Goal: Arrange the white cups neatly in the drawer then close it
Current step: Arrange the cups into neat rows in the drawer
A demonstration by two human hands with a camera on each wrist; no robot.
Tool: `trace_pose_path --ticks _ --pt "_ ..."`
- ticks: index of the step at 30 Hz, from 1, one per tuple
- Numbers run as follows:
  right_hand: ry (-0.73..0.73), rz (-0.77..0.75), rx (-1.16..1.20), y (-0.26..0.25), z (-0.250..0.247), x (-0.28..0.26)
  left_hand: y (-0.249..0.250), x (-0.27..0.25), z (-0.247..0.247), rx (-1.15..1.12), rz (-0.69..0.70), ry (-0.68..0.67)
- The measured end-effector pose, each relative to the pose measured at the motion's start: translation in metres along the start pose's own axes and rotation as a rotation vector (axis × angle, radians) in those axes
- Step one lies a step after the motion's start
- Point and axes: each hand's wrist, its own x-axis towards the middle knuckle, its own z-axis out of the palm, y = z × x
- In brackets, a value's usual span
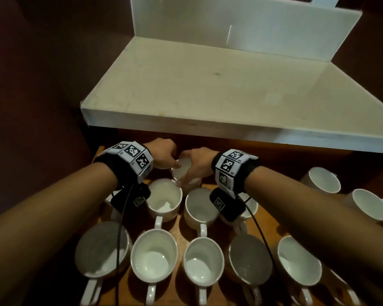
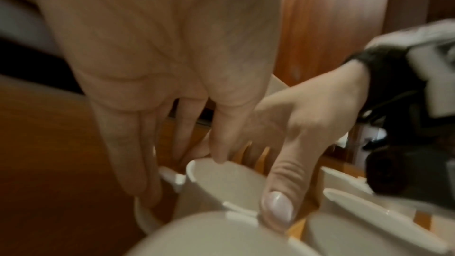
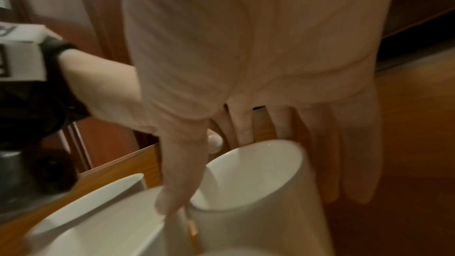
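Past the front row of cups point(image 1: 154, 259) along the frame's bottom, I see my left hand point(image 1: 164, 153) and right hand point(image 1: 197, 164) both gripping one cup point(image 1: 182, 167) mid-frame, at the drawer point(image 1: 180, 230) back.

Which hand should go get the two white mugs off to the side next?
Right, probably. Both hands hold the back white ceramic cup, but the two loose white ceramic mugs stand nearer the right hand; the left hand would cross over.

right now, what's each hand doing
Left hand: pinches the rim of the back cup.
Right hand: grips the same cup.
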Motion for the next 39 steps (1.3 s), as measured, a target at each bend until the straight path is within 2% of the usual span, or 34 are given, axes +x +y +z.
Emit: trace_pose_path --ticks 4,11,15,19,23,26,29,36,39 --pt "-0.046 -0.004 0.044 0.013 -0.004 0.002 -0.003 0.008 0.001 -0.128 0.013 0.01" --pt "0.087 0.09 0.002 0.025 -0.005 0.013 0.018 0.014 0.003 -0.359 0.09 0.101" --pt "0.1 0.177 -0.005 0.042 -0.008 0.006 0.048 0.018 0.004 -0.258 0.05 0.063" --pt "0.051 0.217 -0.066 0.07 -0.012 -0.016 0.087 0.024 -0.001 -0.19 -0.016 -0.008" --pt "0.095 0.254 -0.079 0.105 -0.011 -0.041 0.136 0.034 0.01 -0.117 0.004 -0.086" --pt "0.056 0.237 -0.126 0.135 -0.007 -0.051 0.173 0.042 0.022 -0.056 0.039 -0.153" --pt "0.029 0.231 -0.206 0.163 -0.007 -0.065 0.204 0.047 0.03 -0.024 0.043 -0.15" --pt "-0.02 0.17 -0.065 0.211 -0.002 -0.091 0.247 0.051 0.041 0.02 0.02 -0.053" --pt "-0.036 0.125 -0.021 0.22 0.005 -0.105 0.253 0.049 0.043 0.045 0.024 -0.078"
